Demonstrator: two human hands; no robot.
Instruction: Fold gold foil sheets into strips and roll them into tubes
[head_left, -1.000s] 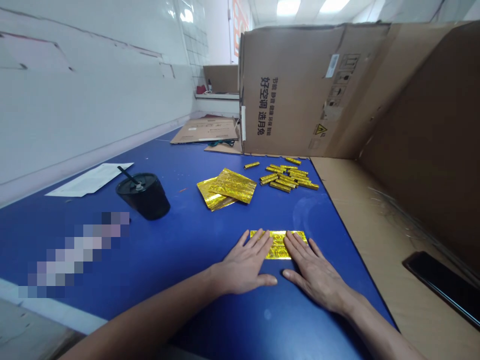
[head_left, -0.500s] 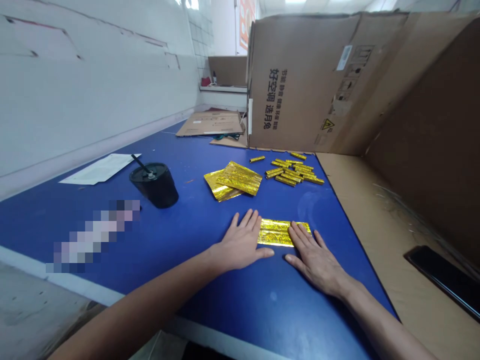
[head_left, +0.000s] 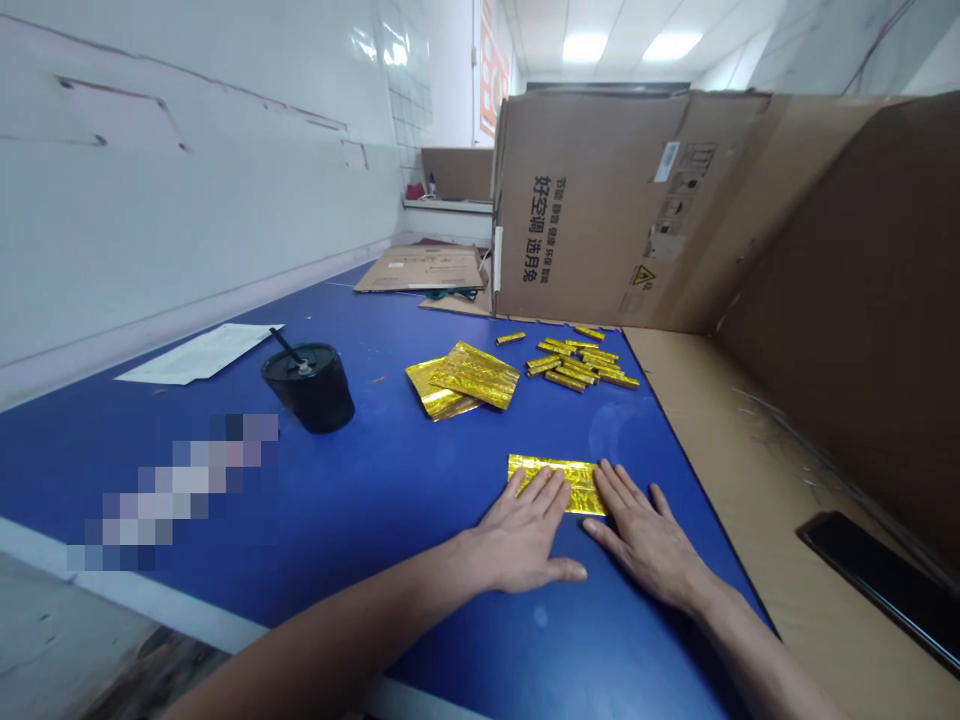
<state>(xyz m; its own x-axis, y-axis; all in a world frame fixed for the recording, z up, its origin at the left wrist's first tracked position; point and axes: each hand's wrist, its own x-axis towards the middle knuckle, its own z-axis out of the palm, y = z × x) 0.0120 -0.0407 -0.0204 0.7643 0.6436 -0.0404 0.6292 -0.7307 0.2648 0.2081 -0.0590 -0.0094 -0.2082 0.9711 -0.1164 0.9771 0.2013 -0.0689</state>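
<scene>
Blue-topped counter (head_left: 375, 520) runs away from me along a white wall (head_left: 187, 220), and the feed shows it clearly enough from here. Both hands lie flat on it, palms down, and neither has hold of anything. The left hand (head_left: 521, 540) has its fingers (head_left: 541, 492) spread wide, their tips on the lower edge of a folded strip of gold foil (head_left: 559, 483), with the thumb stretched out toward the other hand. The right hand (head_left: 645, 540) sits at the strip's right end, its fingers splayed and just over that corner. The strip lies flat on the counter, between the hands and partly under the fingertips.

Farther up the counter is a loose stack of gold foil sheets (head_left: 465, 380), and to its right a scattered pile of small rolled gold foil sticks (head_left: 577, 365). Left of the stack stands a black lidded cup (head_left: 309, 392) with a straw (head_left: 283, 344), beside a sheet of paper (head_left: 202, 353). A large cardboard box (head_left: 592, 210) stands at the far edge, and a phone (head_left: 877, 590) lies on a cardboard sheet (head_left: 720, 470) to the right. A pixelated patch (head_left: 172, 490) covers part of the counter; I can't tell what lies under it.
</scene>
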